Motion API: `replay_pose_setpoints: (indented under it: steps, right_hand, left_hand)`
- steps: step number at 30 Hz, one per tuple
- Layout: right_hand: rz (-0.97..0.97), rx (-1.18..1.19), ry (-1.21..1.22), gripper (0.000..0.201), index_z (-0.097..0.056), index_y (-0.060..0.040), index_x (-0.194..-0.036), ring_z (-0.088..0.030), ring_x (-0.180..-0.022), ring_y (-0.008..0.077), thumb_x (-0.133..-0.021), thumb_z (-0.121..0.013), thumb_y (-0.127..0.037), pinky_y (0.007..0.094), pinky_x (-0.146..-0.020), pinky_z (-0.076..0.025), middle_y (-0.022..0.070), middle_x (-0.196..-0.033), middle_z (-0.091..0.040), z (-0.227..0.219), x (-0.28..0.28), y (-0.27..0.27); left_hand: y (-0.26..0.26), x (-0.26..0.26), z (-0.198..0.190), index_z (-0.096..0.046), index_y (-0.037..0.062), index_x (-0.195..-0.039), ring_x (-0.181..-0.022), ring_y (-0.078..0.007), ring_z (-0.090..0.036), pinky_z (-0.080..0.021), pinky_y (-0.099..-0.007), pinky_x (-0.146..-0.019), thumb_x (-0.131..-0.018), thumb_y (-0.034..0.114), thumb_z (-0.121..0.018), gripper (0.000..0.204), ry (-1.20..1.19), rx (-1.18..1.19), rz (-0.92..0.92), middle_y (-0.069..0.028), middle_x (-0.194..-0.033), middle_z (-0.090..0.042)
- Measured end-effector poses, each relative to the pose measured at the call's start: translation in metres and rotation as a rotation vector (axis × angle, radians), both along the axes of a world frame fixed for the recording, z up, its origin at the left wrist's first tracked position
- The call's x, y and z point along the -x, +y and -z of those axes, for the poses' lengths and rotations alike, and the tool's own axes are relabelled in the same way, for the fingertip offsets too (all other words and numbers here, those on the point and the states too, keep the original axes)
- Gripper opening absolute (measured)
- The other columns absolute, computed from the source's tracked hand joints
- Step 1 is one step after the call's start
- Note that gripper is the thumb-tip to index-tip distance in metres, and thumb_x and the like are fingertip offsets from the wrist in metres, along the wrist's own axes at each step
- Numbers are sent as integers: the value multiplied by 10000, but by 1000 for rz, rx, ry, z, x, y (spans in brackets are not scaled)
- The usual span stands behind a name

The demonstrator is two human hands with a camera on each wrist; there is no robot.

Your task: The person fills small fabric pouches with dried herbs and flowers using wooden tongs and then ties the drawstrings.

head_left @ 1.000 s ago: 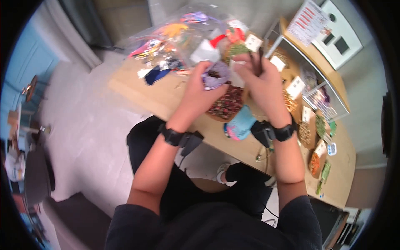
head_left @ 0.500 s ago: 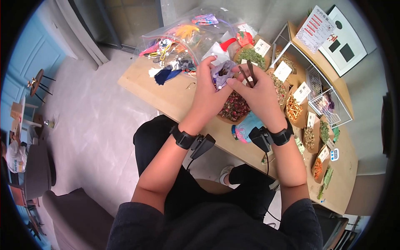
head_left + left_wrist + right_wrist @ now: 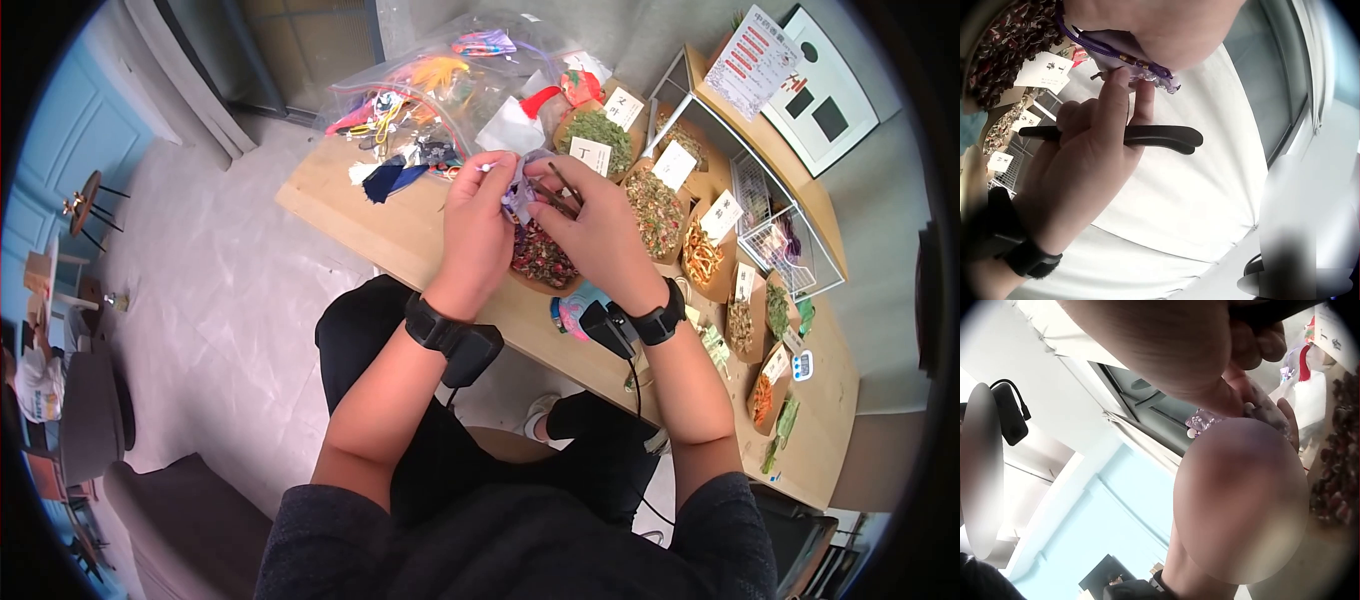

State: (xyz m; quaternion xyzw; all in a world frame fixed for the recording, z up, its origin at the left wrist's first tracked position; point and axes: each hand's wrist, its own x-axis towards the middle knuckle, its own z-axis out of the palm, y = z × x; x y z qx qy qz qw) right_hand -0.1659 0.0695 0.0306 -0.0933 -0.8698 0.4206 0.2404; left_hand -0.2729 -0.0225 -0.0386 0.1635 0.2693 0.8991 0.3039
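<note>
Over a paper tray of dried rosebuds (image 3: 545, 258), my left hand (image 3: 478, 225) holds a small purple drawstring pouch (image 3: 517, 198) by its side. A purple cord (image 3: 1100, 49) with gold-coloured bands hangs along the pouch in the left wrist view. My right hand (image 3: 597, 228) meets the pouch from the other side, thumb and fingertip at its mouth. Tucked in that same hand is a pair of dark tweezers (image 3: 1163, 134), lying across the palm and pointing away from the pouch. The pouch's inside is hidden by the fingers.
Labelled paper trays of dried herbs, among them green leaves (image 3: 600, 135) and orange strips (image 3: 703, 252), line the table's right side. A clear plastic bag (image 3: 430, 80) of colourful items lies at the back left. A white wire rack (image 3: 790, 250) stands to the right.
The pouch's open mouth, facing up half a second ago, is now gathered between both hands. My right hand has moved closer in to the left, with the tweezers still in it.
</note>
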Motion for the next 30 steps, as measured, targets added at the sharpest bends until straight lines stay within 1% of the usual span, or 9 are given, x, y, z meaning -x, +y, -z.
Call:
replay_pose_setpoints:
  steps: [7,9,13,16,20,23,26,27,30]
  right_hand:
    - [8,205,-89,310,-642,10,-1206,-665,-871,235,-904,-703,-23,336,-835,-529,142,-1015,-692,-13,-3,9]
    - [50,47,-58,247,-665,12,-1150,-665,-873,288,-911,-702,-38,367,-826,-526,163,-991,-683,-15,-5,15]
    - [125,-395,-211,147,-700,17,-1036,-649,-888,381,-916,-704,-68,425,-817,-515,206,-932,-655,-26,-12,21]
    - [155,-333,-56,124,-711,6,-1002,-632,-916,423,-901,-704,-66,458,-804,-505,217,-929,-648,-29,-14,25]
    - [181,-362,-69,137,-722,-20,-996,-637,-905,412,-861,-702,-27,463,-791,-504,186,-944,-659,-44,-22,43]
    - [181,-503,-112,192,-664,44,-1046,-662,-865,363,-889,-744,-33,420,-775,-511,209,-943,-659,-40,-23,43]
    - [135,-310,-98,213,-680,4,-1081,-710,-875,335,-962,-713,-169,403,-809,-558,188,-1034,-709,-42,-23,41]
    - [94,-189,2,231,-684,2,-1063,-706,-886,333,-980,-691,-213,392,-839,-563,182,-1046,-713,-18,-15,53]
    - [-40,-33,-54,386,-685,5,-1103,-723,-992,334,-916,-718,-332,409,-856,-558,203,-1031,-734,-26,-17,39]
  left_hand:
    - [-4,13,-4,-660,9,-1104,-847,-92,-648,-525,-261,-783,-1096,232,-556,245,77,63,-165,-43,-984,-703]
    - [-7,21,-6,-681,0,-1094,-842,-78,-637,-515,-248,-783,-1096,239,-560,267,141,115,-249,-37,-964,-714]
    - [-18,28,-15,-712,4,-1073,-802,-66,-615,-497,-235,-743,-1089,222,-569,261,599,413,-541,-29,-881,-717]
    - [-23,41,-9,-704,8,-1046,-797,-72,-625,-498,-239,-723,-1086,200,-569,239,653,510,-583,-26,-859,-716]
    - [-37,52,-20,-668,16,-1025,-830,-111,-656,-537,-285,-774,-1096,233,-549,258,559,483,-586,-47,-916,-713]
    - [-34,56,-15,-664,10,-1053,-798,-115,-668,-536,-267,-740,-1090,206,-563,224,474,341,-524,-52,-882,-710]
    - [-42,52,-18,-616,19,-1133,-831,-163,-695,-575,-304,-794,-1097,227,-542,223,383,279,-340,-82,-948,-699]
    - [-39,50,-16,-603,25,-1148,-839,-177,-699,-582,-315,-815,-1099,233,-536,224,350,224,-268,-87,-967,-694]
    - [-30,34,-17,-588,34,-1117,-901,-176,-691,-576,-308,-835,-1103,258,-533,230,261,196,-207,-106,-1012,-681]
